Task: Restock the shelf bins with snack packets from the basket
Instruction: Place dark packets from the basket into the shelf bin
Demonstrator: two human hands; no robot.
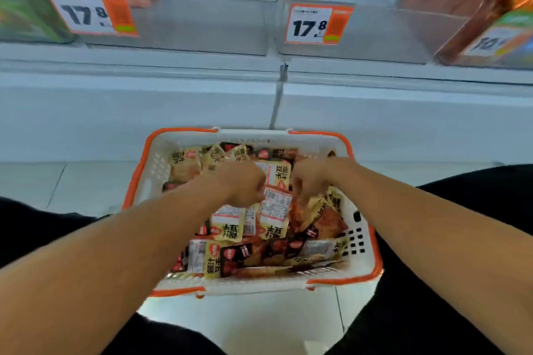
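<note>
Below, a white basket with orange rim sits on the floor, heaped with snack packets printed in bold black Chinese characters. Both hands reach in. Left hand has fingers curled, pinching a packet showing its white back label; right hand has fingers curled down among packets, grip unclear. Above, clear shelf bins carry price tags reading 17.8.

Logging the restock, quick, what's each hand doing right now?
Left hand: curled, gripping a packet in the basket.
Right hand: fingers down among the packets; a grip cannot be told.
</note>
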